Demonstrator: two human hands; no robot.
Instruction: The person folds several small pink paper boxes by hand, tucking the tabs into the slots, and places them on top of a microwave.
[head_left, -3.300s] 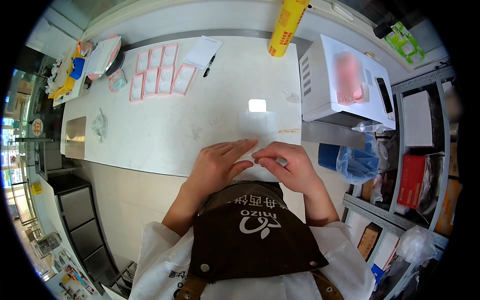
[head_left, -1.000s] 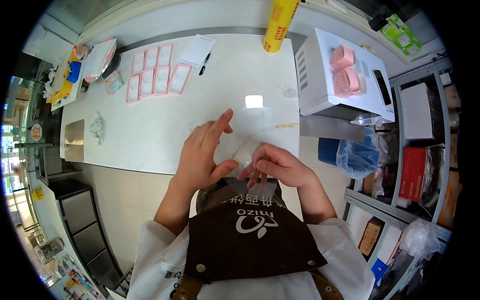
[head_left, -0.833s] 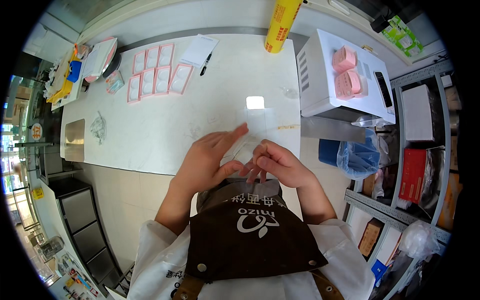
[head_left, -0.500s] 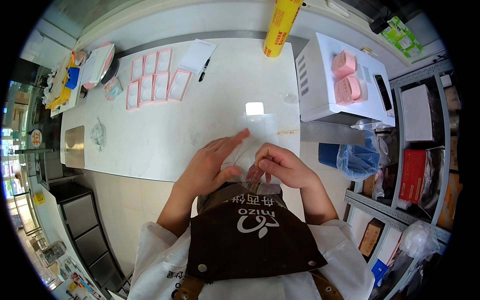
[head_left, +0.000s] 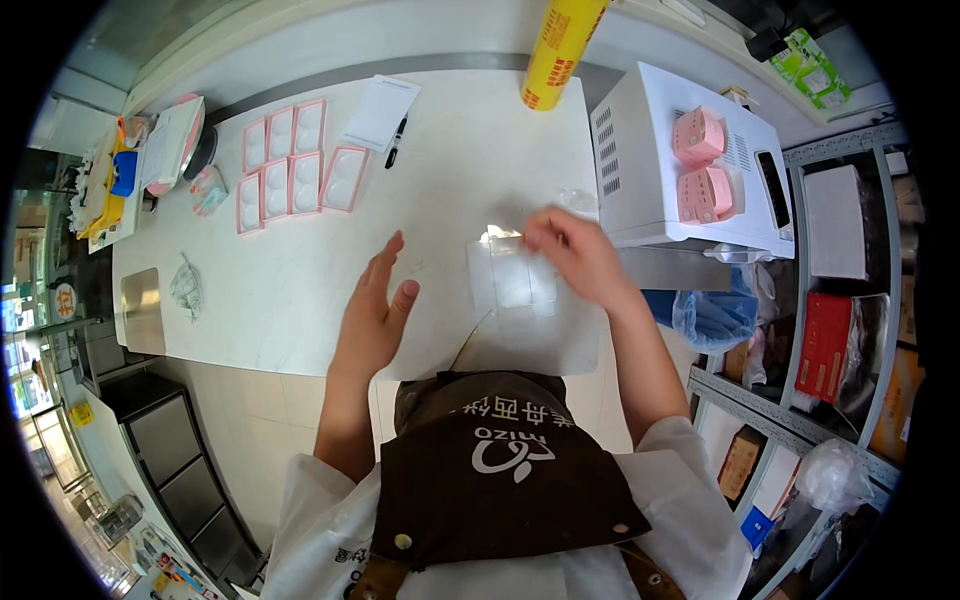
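Clear plastic sheet [head_left: 513, 275], apparently with fold lines, lies flat on the white table in front of me, catching the light. My right hand [head_left: 580, 257] is over its far right corner, fingers curled together and slightly blurred; what they pinch, if anything, does not show. To the left of the sheet, my left hand [head_left: 372, 318] hovers with fingers stretched and thumb apart, holding nothing. A thin line, perhaps the sheet's edge, runs from it toward my apron.
Several pink-edged trays [head_left: 292, 160] with white insides stand at the back left, beside a paper pad [head_left: 381, 112] and black pen [head_left: 396, 143]. A yellow roll [head_left: 562, 55] stands at the back. Pink boxes [head_left: 704, 193] sit on a white appliance [head_left: 650, 150] to the right.
My hands have parted from the clear plastic at the table's front edge. The left went left and opened; the right moved away from me and rightward. The sheet now lies flat.
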